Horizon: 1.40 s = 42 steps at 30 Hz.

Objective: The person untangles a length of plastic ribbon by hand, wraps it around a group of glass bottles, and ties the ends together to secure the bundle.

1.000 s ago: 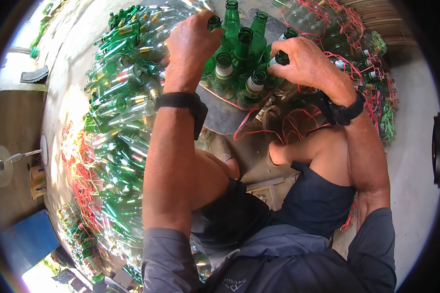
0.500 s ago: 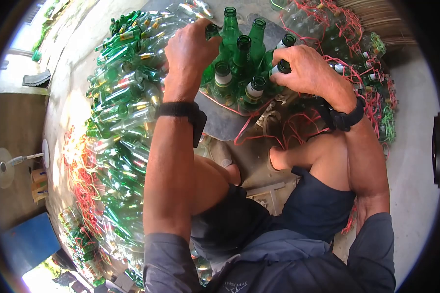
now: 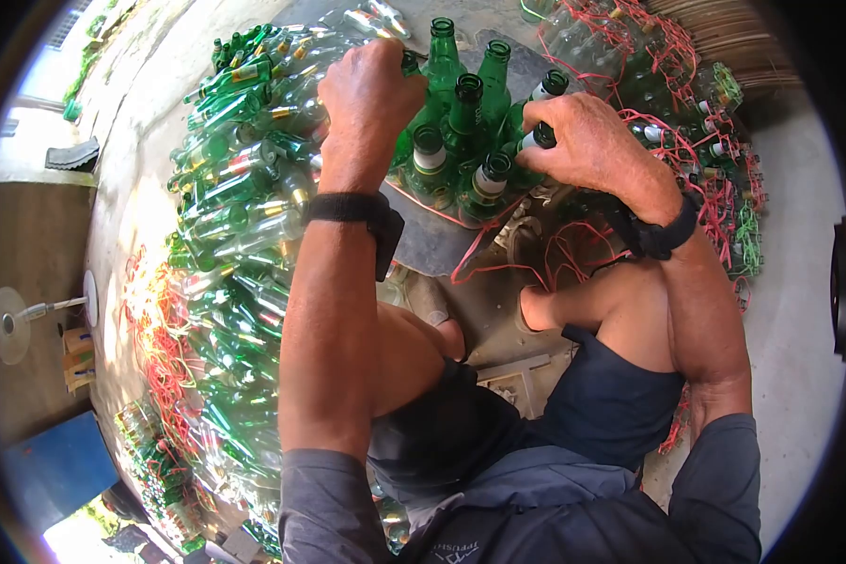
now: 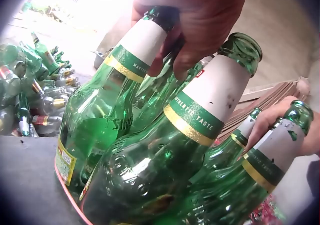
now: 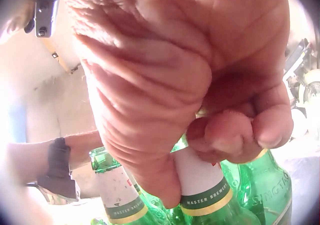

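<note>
Several green bottles stand upright in a tight cluster, among them a white-necked bottle (image 3: 430,153), with a pink cord (image 3: 442,214) round their base. At the cluster's left side my left hand (image 3: 368,89) grips a bottle by its neck; in the left wrist view that hand (image 4: 192,22) has its fingers round a white-labelled neck (image 4: 142,42). My right hand (image 3: 600,141) pinches another neck on the right side. Seen from the right wrist, the thumb and curled fingers of this hand (image 5: 150,85) close on a white-labelled neck (image 5: 197,175).
A dark board (image 3: 432,246) lies under the cluster. Many loose bottles (image 3: 244,188) are heaped at the left. Bottles tied with red cord (image 3: 714,169) stand at the right. Bare legs and feet are close below, and a fan (image 3: 9,324) is at the far left.
Both hands keep their holds on the bottle necks. The cluster and the right hand sit slightly lower in the head view than a second ago, with small shifts only.
</note>
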{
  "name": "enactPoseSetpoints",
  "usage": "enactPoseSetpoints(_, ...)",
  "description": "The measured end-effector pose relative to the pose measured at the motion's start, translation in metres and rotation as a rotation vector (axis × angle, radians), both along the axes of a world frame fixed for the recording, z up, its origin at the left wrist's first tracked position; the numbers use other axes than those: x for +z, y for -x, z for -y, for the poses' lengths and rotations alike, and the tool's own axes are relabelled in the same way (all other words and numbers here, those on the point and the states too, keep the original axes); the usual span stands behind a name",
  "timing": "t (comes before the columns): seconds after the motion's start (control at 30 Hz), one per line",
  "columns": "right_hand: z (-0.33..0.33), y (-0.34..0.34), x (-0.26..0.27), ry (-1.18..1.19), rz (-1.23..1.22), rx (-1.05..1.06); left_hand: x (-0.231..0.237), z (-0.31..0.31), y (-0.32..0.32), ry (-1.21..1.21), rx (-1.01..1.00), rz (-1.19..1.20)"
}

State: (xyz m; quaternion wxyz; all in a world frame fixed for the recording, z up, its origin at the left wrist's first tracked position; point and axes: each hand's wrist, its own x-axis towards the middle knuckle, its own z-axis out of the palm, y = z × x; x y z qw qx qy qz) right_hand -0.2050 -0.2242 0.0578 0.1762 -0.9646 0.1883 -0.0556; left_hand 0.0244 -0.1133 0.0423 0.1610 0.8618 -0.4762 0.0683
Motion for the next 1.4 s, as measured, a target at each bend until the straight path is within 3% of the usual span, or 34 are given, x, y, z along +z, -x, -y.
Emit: enactPoseSetpoints(1.4, 0.003, 0.005, 0.000, -0.027, 0.013, -0.001, 0.007, 0.003, -0.016, 0.019, 0.117, 0.036)
